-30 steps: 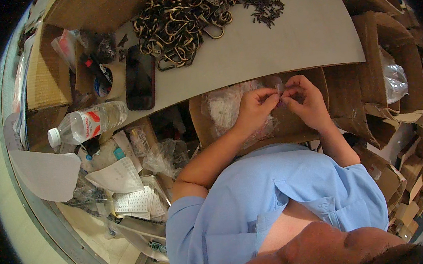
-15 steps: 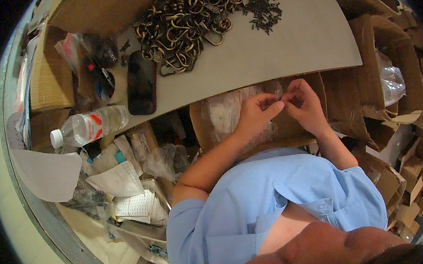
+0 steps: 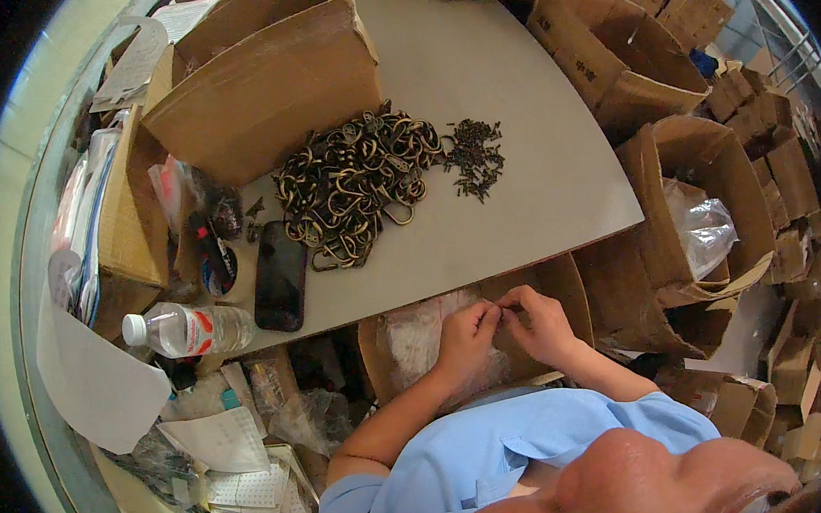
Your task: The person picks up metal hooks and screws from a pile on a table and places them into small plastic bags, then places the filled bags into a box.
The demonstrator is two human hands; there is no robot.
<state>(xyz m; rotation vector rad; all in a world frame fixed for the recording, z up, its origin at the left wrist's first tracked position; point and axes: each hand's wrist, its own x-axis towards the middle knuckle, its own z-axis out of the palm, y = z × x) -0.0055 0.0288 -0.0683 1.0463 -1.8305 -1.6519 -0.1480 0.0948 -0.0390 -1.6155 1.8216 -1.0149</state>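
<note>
The left hand (image 3: 464, 343) and right hand (image 3: 540, 327) pinch, contents indiscernible, above a cardboard box (image 3: 565, 285) probably placed there for easy reach.

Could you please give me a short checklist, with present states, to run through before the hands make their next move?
1. Left hand and right hand both in view, fingertips close together: ok.
2. Item between the fingertips identifiable: cannot tell; anything there is too small or hidden.
3. Bronze-coloured metal clips heaped on the grey tabletop: ok.
4. Small dark metal pieces fully separate from the clips: cannot tell; the edges nearly meet.
5. Cap on the clear bottle: ok.
6. Phone on the tabletop: ok.
</note>
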